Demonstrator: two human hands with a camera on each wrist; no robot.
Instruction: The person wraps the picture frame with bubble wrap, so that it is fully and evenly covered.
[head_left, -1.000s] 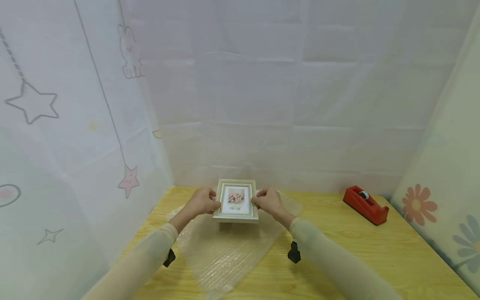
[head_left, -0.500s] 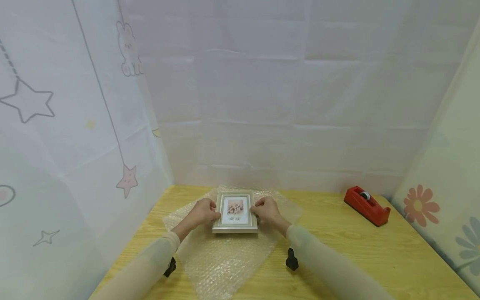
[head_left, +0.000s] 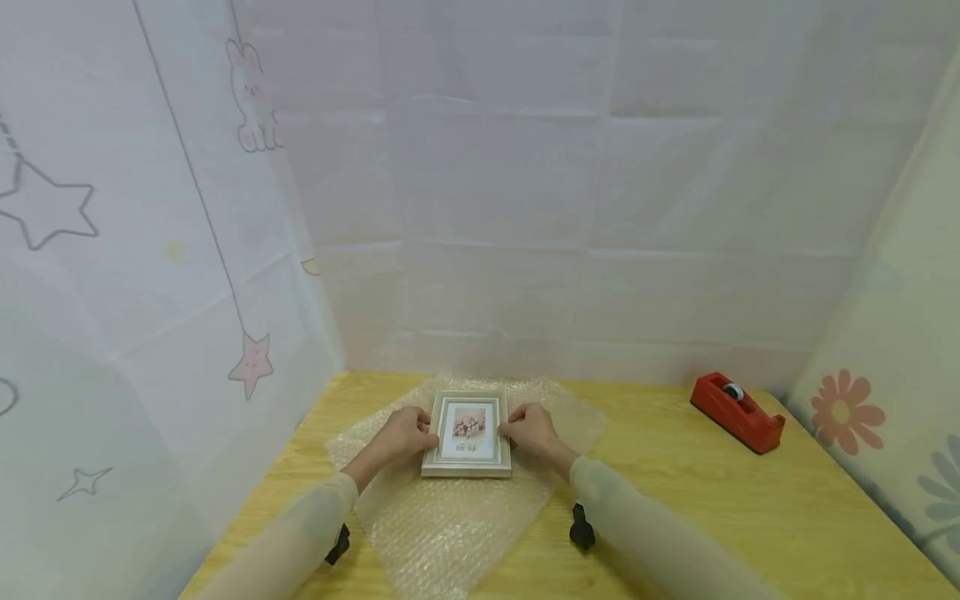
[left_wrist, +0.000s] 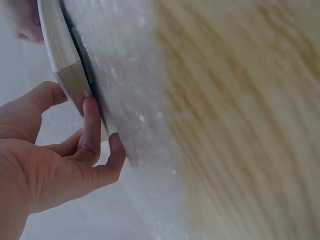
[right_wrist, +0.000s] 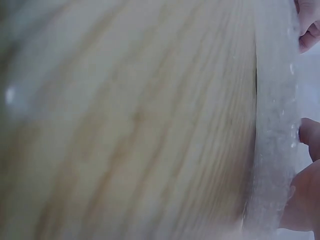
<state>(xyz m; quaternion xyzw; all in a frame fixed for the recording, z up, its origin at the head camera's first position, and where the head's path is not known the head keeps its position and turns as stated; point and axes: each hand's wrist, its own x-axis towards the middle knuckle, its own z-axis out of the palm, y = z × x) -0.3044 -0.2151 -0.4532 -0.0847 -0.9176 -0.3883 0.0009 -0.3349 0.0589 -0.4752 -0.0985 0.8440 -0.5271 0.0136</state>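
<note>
A pale silver-gold picture frame [head_left: 468, 433] lies face up close over a sheet of bubble wrap [head_left: 457, 533], its small picture showing pink flowers with lettering below. My left hand [head_left: 406, 432] grips its left side, thumb on the front edge. On the opposite side my right hand [head_left: 532, 428] pinches the right edge. In the left wrist view, fingers [left_wrist: 91, 125] curl at the side of the picture frame [left_wrist: 67, 55], just above the bubble wrap [left_wrist: 120, 65]. The right wrist view catches only part of the right hand [right_wrist: 305, 190], past the bubble wrap [right_wrist: 275, 150].
A red tape dispenser [head_left: 737, 412] holding a roll of tape stands at the right rear of the yellow wood-grain table [head_left: 675, 492]. Pale printed sheets hang behind the table [head_left: 487, 208] and along both sides.
Both hands have brought the picture frame down and toward me, from tilted above the bubble wrap to lying close over it. The tape dispenser stays in its place.
</note>
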